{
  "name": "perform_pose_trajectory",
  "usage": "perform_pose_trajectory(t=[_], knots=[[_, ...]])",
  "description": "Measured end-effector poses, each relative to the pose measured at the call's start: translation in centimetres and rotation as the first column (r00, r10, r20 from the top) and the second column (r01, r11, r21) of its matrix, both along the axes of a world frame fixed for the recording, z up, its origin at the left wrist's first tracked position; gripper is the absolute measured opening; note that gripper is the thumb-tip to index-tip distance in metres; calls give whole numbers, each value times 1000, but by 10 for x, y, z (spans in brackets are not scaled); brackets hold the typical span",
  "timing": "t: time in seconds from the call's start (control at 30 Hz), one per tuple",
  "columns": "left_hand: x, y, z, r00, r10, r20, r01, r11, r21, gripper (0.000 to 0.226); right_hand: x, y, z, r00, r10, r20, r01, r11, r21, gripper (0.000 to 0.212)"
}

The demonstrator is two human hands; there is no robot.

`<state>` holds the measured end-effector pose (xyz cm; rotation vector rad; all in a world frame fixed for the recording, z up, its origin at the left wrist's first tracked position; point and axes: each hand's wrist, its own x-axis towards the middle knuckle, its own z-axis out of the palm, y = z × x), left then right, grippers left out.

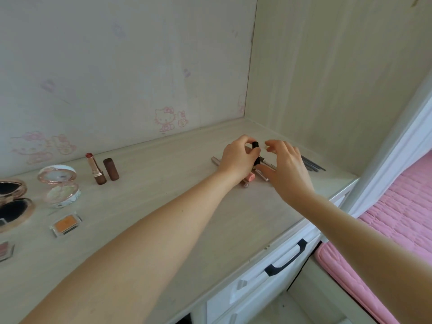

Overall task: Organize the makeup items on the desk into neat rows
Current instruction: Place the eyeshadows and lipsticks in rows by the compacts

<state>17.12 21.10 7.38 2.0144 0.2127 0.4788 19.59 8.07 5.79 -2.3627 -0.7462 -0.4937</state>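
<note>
Pale wood-grain desk [140,206] running into a corner under cartoon-cat wallpaper; pink bedding off to one side.

Left hand [236,157] gripping a black cylindrical tube [255,149], fingers wrapped round its lower part, top end poking up clear. Tube standing near upright, long axis tilting slightly toward the wall. Right hand [285,169] hovering just beside the tube, thumb and fingers spread and curled, holding nothing, nearer the tube's top than its base.

Lying under and around the tube: slim pinkish and silver tubes [249,178], partly hidden by both hands; thin dark pencils [313,164] just beyond the right hand, lying roughly parallel.

Well apart from the tube, toward the desk's far end: uncapped brown lipstick [94,169] with its brown cap [111,169] beside it, round open compact [59,185], small orange blush pan [66,224].

Judging: sorting only part done.
</note>
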Motion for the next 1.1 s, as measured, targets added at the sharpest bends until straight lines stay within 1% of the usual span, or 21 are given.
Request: perform_pose_trajectory(t=[0.07, 0.17, 0.3, 0.43, 0.53, 0.6, 0.67, 0.77, 0.9, 1.03, 1.1], knots=[[-10, 5, 2, 1000, -29, -4, 29, 998, -52, 26, -6, 8, 5, 1000, 18, -6, -17, 999, 35, 58], [-26, 16, 6, 998, -60, -20, 56, 986, -159, 30, -17, 20, 10, 999, 35, 3, -35, 997, 66, 57], [-50, 38, 16, 999, -22, -49, 13, 983, -184, 42, -39, 36, 9, 994, 98, -38, -95, 993, 69, 60], [-87, 62, 21, 997, 12, -72, -27, 975, -221, 26, -61, 57, 8, 982, 175, -69, -169, 982, 80, 58], [-118, 80, 18, 996, 19, -83, -34, 981, -192, 20, -79, 74, 6, 964, 255, -70, -251, 966, 55, 58], [-139, 91, 15, 995, 23, -92, -38, 985, -168, 18, -92, 88, 4, 951, 305, -59, -303, 952, 35, 56], [-160, 103, 10, 994, 30, -103, -44, 990, -133, 16, -106, 101, 1, 932, 359, -59, -356, 933, 49, 51], [-192, 121, -1, 993, 47, -112, -57, 994, -89, 15, -132, 119, -3, 902, 418, -108, -401, 904, 145, 38], [-241, 139, -16, 988, 114, -106, -122, 990, -71, 12, -174, 138, -1, 840, 484, -245, -434, 871, 230, 23], [-284, 155, -23, 973, 204, -110, -204, 979, 16, 12, -209, 154, -4, 772, 544, -329, -460, 835, 301, 14], [-303, 162, -25, 968, 226, -106, -218, 973, 78, 11, -223, 162, -7, 738, 566, -367, -454, 819, 351, 9]])
